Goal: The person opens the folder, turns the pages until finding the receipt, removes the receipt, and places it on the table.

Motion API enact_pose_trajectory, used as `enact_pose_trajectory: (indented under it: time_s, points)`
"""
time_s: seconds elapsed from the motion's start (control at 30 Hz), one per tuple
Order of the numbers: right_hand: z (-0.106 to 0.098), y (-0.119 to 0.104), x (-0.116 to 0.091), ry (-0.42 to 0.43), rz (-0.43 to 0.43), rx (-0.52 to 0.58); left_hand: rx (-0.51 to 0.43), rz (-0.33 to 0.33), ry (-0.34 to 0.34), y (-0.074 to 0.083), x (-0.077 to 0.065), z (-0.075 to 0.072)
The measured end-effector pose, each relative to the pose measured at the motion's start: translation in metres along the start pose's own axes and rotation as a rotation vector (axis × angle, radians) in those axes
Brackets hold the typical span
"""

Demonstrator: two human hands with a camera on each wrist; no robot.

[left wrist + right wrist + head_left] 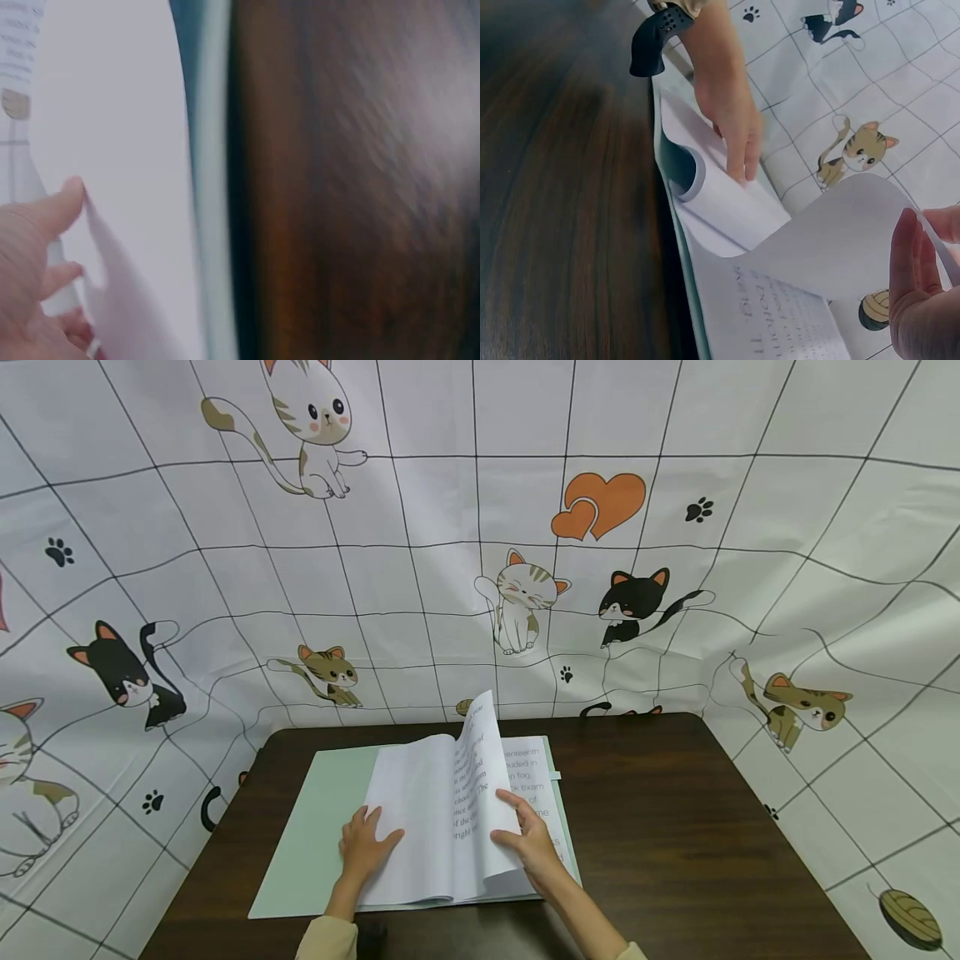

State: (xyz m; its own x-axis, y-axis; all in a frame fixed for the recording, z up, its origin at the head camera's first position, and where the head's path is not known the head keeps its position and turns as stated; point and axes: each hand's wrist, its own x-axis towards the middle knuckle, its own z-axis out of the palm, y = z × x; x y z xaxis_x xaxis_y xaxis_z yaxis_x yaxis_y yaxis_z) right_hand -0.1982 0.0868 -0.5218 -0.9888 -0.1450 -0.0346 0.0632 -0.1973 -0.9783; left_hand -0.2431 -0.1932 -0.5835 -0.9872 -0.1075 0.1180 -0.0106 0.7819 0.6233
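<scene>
A mint-green folder [332,810] lies spread on the table with loose white sheets [412,814] inside. My right hand [531,839] pinches the right side of a printed page [477,777], thumb on one face and fingers on the other. That page stands raised and curved in the right wrist view, the right hand [922,292] at its edge. My left hand [367,843] rests on the left part of the turned sheets, fingers extended, thumb spread toward the middle. In the left wrist view, the left thumb [64,208] touches a white sheet [124,112].
The dark wooden table [697,843] reaches out to the right of the folder. A white cloth with cats and grid lines [435,502] hangs behind and at both sides. A black wrist strap [658,37] sits at the left sleeve. A small white tab [555,775] sticks out from the folder's right edge.
</scene>
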Motion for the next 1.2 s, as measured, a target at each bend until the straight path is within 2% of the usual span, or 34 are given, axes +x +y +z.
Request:
enact_pose_trajectory:
  time_s: [0.1,0.27,0.43,0.5,0.6,0.73,0.8,0.97,1.2]
  points:
    - [0.002,-0.001,-0.001,0.003,-0.006,0.015,0.020,-0.007,-0.012,0.011,-0.003,-0.005]
    - [0.007,0.000,-0.002,-0.005,-0.006,0.022,0.044,0.037,0.028,0.033,-0.002,-0.011]
    - [0.010,0.003,-0.004,-0.009,-0.016,0.007,-0.006,0.088,0.054,0.063,0.006,-0.011]
    - [0.012,0.004,-0.006,-0.011,-0.018,-0.002,-0.051,0.110,0.050,0.075,0.009,-0.010]
    - [0.015,0.007,-0.008,-0.024,-0.027,-0.014,-0.164,0.140,0.007,0.094,0.013,-0.008]
    - [0.018,0.008,-0.009,-0.045,-0.021,-0.004,-0.339,0.134,-0.099,0.118,0.015,-0.001]
    - [0.019,0.008,-0.010,-0.050,-0.020,-0.001,-0.397,0.120,-0.142,0.129,0.017,0.003]
    - [0.021,0.008,-0.012,-0.061,-0.012,0.007,-0.457,0.136,-0.183,0.149,0.020,0.011]
    - [0.020,0.009,-0.015,-0.067,-0.006,0.009,-0.489,0.236,-0.149,0.162,0.020,0.017]
